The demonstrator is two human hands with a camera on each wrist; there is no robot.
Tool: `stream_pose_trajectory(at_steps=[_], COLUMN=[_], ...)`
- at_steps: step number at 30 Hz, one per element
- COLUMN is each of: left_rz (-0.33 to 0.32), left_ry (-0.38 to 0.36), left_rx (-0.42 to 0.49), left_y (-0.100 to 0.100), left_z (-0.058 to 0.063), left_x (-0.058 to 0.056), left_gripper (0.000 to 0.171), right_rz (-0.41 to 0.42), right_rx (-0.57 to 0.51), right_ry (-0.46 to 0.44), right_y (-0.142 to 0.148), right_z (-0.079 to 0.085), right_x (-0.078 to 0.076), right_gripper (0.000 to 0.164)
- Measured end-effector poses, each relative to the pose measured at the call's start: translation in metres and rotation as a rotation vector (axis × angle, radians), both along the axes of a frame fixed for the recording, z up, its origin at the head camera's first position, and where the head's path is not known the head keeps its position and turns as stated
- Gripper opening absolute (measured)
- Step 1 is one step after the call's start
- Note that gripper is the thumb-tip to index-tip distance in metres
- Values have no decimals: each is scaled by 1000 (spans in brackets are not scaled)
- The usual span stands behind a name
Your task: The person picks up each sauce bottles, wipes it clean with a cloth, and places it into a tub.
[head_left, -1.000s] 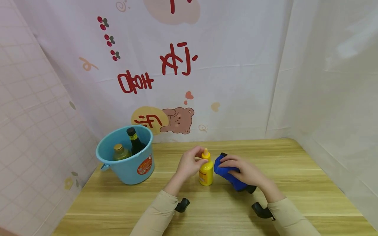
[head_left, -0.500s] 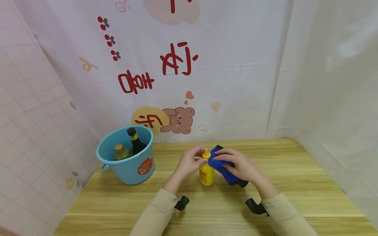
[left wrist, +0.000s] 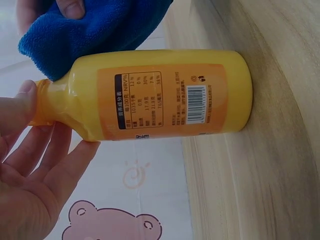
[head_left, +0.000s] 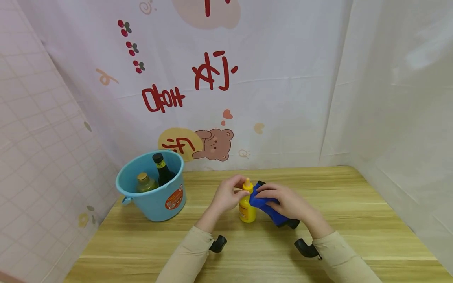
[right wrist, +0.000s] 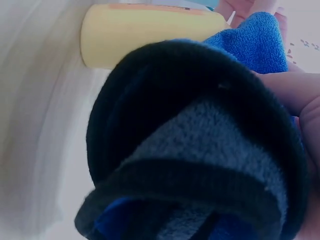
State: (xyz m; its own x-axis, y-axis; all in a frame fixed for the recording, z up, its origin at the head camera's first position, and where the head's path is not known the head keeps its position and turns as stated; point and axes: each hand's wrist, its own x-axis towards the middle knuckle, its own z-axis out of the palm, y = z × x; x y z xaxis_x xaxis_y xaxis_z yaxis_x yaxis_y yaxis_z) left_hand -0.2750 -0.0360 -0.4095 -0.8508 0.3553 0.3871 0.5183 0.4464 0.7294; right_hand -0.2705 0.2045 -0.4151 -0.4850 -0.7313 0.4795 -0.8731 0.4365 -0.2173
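Observation:
A yellow squeeze bottle [head_left: 247,212] with a pointed nozzle stands upright on the wooden table. My left hand [head_left: 226,193] pinches it at the neck, just below the nozzle; in the left wrist view the thumb [left wrist: 24,102] lies on the collar. In my right hand [head_left: 290,200] is a folded blue cloth [head_left: 270,208] with black edging. Its fuzzy front end lies against the bottle's shoulder, as the left wrist view shows. From the right wrist, the cloth's grey inner side [right wrist: 210,135] shows between dark folds, and the bottle [right wrist: 150,32] lies beyond it.
A light blue bucket [head_left: 159,206] stands at the left, holding a dark bottle [head_left: 163,173] with a black cap and a squat bottle [head_left: 146,184] with a gold cap. A printed white curtain [head_left: 283,98] hangs behind the table [head_left: 354,220].
My right hand has brought the cloth left, from apart to against the bottle's shoulder; since half a second ago it has slid slightly lower. The left hand and bottle have stayed put.

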Motion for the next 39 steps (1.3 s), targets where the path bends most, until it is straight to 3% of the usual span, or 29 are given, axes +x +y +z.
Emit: stream_pose_trajectory(at_steps=[25, 39], left_rz=[10, 4], left_ry=[17, 8], left_rx=[-19, -12], left_y=[0, 0], left_z=[-1, -1], left_x=[1, 2], left_gripper=[23, 24], right_rz=[24, -50], right_rx=[17, 211], right_ry=[-6, -98], right_y=[9, -3], right_z=[-38, -49], right_x=[0, 4], right_gripper=[40, 32])
